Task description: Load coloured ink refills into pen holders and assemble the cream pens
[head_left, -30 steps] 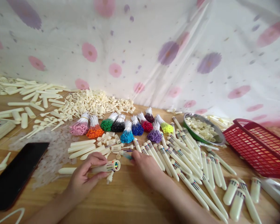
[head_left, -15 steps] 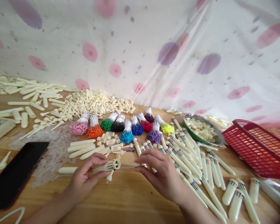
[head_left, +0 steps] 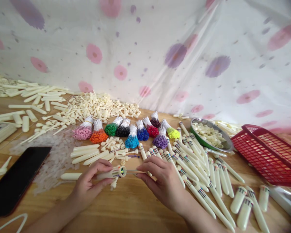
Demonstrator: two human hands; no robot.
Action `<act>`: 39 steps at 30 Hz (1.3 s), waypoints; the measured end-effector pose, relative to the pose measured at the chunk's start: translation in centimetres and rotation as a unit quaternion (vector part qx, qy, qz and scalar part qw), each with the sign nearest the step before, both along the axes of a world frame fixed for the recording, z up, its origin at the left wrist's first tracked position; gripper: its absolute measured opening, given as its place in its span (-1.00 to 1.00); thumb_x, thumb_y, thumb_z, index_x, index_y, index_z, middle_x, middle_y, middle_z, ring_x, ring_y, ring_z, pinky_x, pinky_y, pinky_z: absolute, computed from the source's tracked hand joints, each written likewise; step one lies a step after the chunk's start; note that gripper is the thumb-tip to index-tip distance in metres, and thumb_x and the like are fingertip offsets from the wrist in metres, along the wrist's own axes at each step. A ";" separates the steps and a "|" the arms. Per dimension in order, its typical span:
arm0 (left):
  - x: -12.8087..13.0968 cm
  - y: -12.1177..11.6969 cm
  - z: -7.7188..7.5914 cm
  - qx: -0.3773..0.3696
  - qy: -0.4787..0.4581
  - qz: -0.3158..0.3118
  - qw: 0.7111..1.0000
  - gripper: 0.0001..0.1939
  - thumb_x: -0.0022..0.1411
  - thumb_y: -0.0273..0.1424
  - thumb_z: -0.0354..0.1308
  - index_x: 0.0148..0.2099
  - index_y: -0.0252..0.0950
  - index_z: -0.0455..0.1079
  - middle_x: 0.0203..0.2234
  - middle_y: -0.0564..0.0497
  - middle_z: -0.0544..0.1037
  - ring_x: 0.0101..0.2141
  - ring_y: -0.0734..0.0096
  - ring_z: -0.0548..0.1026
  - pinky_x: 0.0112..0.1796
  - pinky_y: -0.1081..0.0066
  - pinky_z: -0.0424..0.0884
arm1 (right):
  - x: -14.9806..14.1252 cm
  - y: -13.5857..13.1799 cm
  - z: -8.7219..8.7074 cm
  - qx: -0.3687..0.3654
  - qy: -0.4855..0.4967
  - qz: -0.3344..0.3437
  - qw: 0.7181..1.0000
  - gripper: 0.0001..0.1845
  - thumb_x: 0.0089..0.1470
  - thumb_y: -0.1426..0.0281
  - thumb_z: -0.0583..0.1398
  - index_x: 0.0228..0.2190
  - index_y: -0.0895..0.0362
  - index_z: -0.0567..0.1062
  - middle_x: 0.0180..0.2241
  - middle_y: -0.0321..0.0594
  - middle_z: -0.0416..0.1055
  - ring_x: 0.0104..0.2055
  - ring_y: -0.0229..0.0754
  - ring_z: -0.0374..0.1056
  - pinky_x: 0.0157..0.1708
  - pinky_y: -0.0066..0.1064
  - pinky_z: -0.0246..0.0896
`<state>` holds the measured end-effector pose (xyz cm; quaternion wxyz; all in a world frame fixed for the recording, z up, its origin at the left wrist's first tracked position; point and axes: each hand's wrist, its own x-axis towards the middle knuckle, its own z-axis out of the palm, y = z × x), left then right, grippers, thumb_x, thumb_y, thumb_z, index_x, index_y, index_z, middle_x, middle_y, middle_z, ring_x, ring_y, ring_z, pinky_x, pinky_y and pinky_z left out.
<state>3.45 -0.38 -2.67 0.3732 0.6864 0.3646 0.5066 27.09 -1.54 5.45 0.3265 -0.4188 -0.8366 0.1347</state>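
My left hand (head_left: 93,178) is closed around a cream multicolour pen barrel (head_left: 109,173), its slotted, open end facing right. Coloured pieces show inside that opening. My right hand (head_left: 162,181) pinches a thin pale rod (head_left: 131,171), which runs level to the barrel's mouth; whether its tip is inside I cannot tell. Just below the barrel lies a small cream cone-shaped part (head_left: 114,183). Behind the hands are cream pen tubes (head_left: 86,153), slotted collars (head_left: 115,148) and bundles of coloured refills, among them a light blue bundle (head_left: 132,139) and a purple bundle (head_left: 160,141).
Many assembled pens (head_left: 191,161) lie at the right, beside a metal bowl (head_left: 229,146) of parts and a red basket (head_left: 269,158). A black phone (head_left: 16,181) rests at the left. Loose cream parts (head_left: 97,106) are heaped near the flowered sheet (head_left: 145,64).
My right hand has shifted slightly left toward the barrel. Two separate thin strands showed between the hands before; now they look like one. My left hand has barely moved.
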 end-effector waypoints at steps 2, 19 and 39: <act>0.0 0.0 -0.1 0.001 0.002 -0.006 1.000 -0.82 0.08 -0.51 0.20 -0.22 -0.20 0.41 -0.31 -0.02 0.47 -0.24 0.39 0.48 -0.24 0.46 0.44 | 0.0 0.0 0.0 -0.002 0.002 0.000 1.000 -0.88 0.15 0.39 0.12 -0.38 0.14 0.45 -0.45 -0.23 0.41 -0.43 -0.28 0.31 -0.44 -0.49 0.17; 0.2 0.1 0.2 0.082 0.054 0.002 0.995 -0.82 0.07 -0.54 0.21 -0.24 -0.23 0.41 -0.35 0.01 0.49 -0.30 0.41 0.51 -0.29 0.47 0.46 | -0.3 -0.1 -0.4 0.033 -0.015 0.016 0.999 -0.83 0.16 0.41 0.11 -0.42 0.16 0.46 -0.51 -0.25 0.38 -0.47 -0.31 0.30 -0.49 -0.52 0.14; 0.0 0.2 -0.3 0.075 0.032 -0.017 0.997 -0.77 0.11 -0.64 0.09 -0.23 -0.22 0.29 -0.34 0.02 0.37 -0.28 0.42 0.42 -0.26 0.42 0.38 | 0.0 -0.3 0.8 0.238 -0.133 0.095 0.957 -0.86 0.15 0.54 0.10 -0.31 0.28 0.47 -0.48 -0.22 0.45 -0.46 -0.28 0.27 -0.55 -0.44 0.13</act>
